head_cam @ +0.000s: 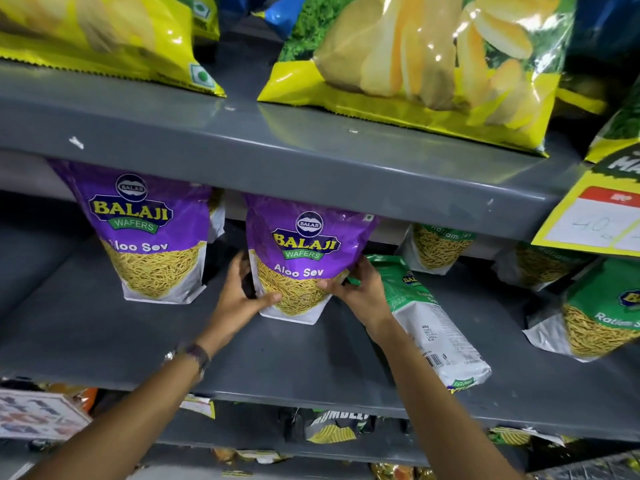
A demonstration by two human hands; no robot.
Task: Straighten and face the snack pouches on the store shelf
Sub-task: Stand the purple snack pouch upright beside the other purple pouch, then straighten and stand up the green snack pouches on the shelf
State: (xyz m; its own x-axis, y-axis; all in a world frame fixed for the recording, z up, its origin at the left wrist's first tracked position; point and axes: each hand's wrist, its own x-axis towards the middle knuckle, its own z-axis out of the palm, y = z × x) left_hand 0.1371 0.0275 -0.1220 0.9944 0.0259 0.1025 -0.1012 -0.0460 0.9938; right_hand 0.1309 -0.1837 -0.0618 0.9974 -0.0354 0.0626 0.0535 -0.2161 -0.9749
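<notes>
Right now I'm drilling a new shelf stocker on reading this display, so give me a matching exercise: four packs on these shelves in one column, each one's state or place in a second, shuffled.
Things:
1. middle purple Aloo Sev pouch
2. left purple Aloo Sev pouch
3. green pouch beside the right hand
4. big yellow chips bag

States:
A. lying flat, back side up
B. on the upper shelf
C. upright, untouched
D. held at both sides by the left hand and right hand

Pairs: 1-D, 2-C, 3-A, 4-B
</notes>
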